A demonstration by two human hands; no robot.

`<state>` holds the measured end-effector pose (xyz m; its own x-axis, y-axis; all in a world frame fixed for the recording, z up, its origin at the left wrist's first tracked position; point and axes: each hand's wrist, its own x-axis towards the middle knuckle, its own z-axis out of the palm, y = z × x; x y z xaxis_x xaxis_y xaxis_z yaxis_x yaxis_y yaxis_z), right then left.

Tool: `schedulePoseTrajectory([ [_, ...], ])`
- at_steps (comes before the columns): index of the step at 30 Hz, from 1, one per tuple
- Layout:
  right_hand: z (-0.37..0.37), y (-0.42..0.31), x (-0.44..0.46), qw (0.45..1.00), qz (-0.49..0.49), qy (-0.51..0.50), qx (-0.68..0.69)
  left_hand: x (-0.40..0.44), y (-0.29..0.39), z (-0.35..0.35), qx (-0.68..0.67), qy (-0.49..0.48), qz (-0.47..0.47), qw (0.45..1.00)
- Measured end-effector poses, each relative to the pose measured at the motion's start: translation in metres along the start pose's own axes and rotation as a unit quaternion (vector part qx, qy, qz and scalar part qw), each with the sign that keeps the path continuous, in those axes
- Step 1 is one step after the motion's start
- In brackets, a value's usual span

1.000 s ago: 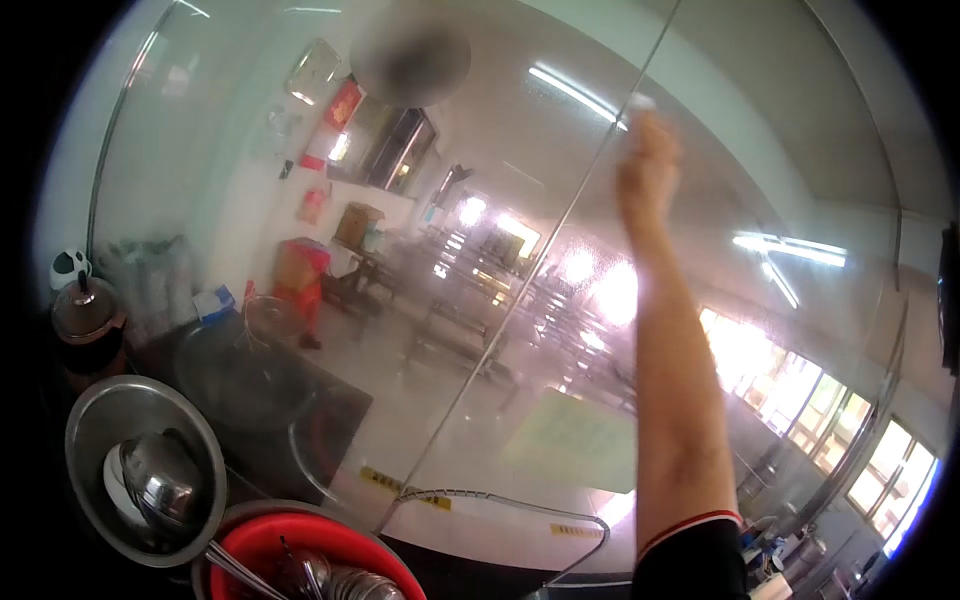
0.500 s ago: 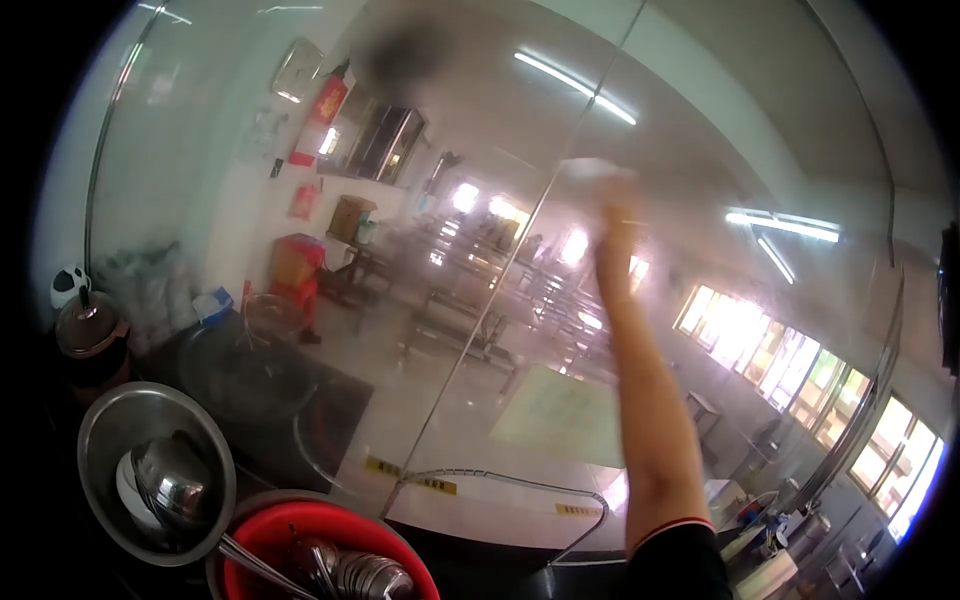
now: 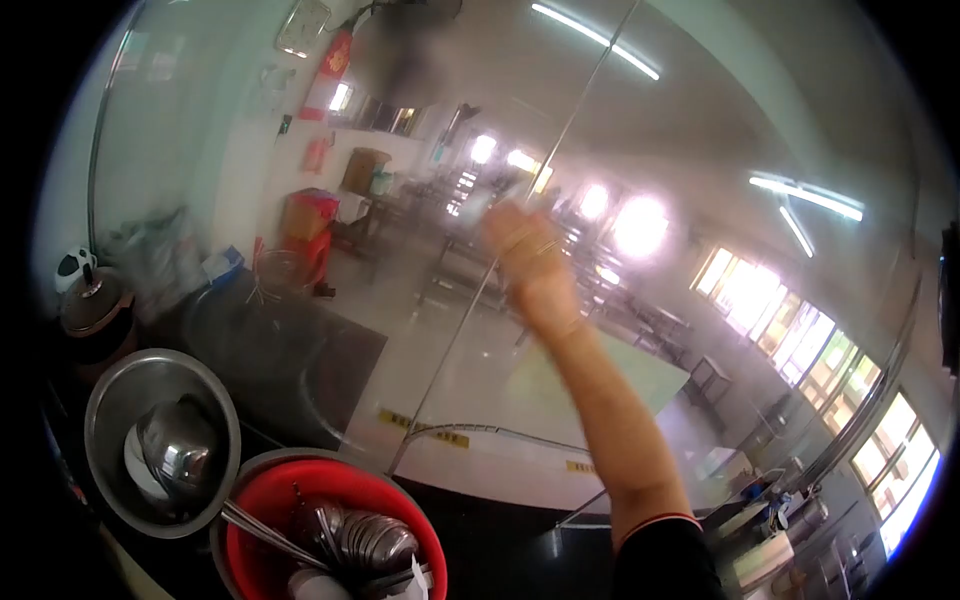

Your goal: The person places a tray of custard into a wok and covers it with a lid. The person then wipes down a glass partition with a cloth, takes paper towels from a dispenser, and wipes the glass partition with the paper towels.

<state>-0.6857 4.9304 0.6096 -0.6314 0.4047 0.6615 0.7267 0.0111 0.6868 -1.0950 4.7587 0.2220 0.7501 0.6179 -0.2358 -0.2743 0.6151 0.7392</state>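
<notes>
My right hand point(image 3: 530, 265) is raised against the upright glass panel point(image 3: 430, 330), near the thin vertical seam point(image 3: 562, 135) between two panes. Its fingers are smeared by motion, and the back of the hand faces me. A pale patch at the fingertips looks like the white cloth seen in this hand a moment before, mostly covered by the hand. The bare forearm comes up from a dark sleeve point(image 3: 665, 560) with a red edge. My left hand is out of view.
At lower left stand a steel bowl point(image 3: 95, 440) holding shiny ladles or bowls and a red basin point(image 3: 432, 520) with several metal utensils. Left of them is a lidded pot point(image 3: 95, 310). Behind the glass are tables, stools and windows point(image 3: 780, 310).
My right hand has moved down and left across the glass, from above to the seam. The white cloth shows less now. The view has shifted slightly, showing more of the red basin.
</notes>
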Motion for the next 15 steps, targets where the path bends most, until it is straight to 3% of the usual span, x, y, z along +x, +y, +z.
schedulePoseTrajectory([
  [2,0.009,-0.068,-0.036,0.987,-0.064,-0.033,0.141,-0.006,-0.004,0.001,0.025,0.015,0.001,1.000],
  [5,0.023,-0.120,-0.122,0.953,-0.166,-0.147,0.209,-0.015,-0.008,0.005,0.063,0.034,0.010,0.997],
  [9,0.027,-0.104,-0.149,0.940,-0.211,-0.182,0.199,-0.024,-0.012,0.010,0.106,0.053,0.011,0.993],
  [10,0.011,-0.076,-0.139,0.911,-0.067,-0.254,0.317,-0.026,-0.013,0.012,0.118,0.056,0.010,0.991],
  [11,0.004,-0.045,-0.133,0.973,-0.055,-0.162,0.158,-0.028,-0.014,0.015,0.128,0.059,0.008,0.990],
  [12,-0.018,-0.008,-0.121,0.988,0.019,-0.121,0.099,-0.028,-0.016,0.019,0.138,0.062,0.007,0.988],
  [14,-0.068,0.081,-0.111,0.990,0.121,-0.053,-0.052,-0.032,-0.023,0.025,0.161,0.061,0.002,0.985],
  [15,-0.080,0.120,-0.113,0.979,0.177,0.069,-0.074,-0.033,-0.030,0.026,0.172,0.054,0.003,0.984],
])
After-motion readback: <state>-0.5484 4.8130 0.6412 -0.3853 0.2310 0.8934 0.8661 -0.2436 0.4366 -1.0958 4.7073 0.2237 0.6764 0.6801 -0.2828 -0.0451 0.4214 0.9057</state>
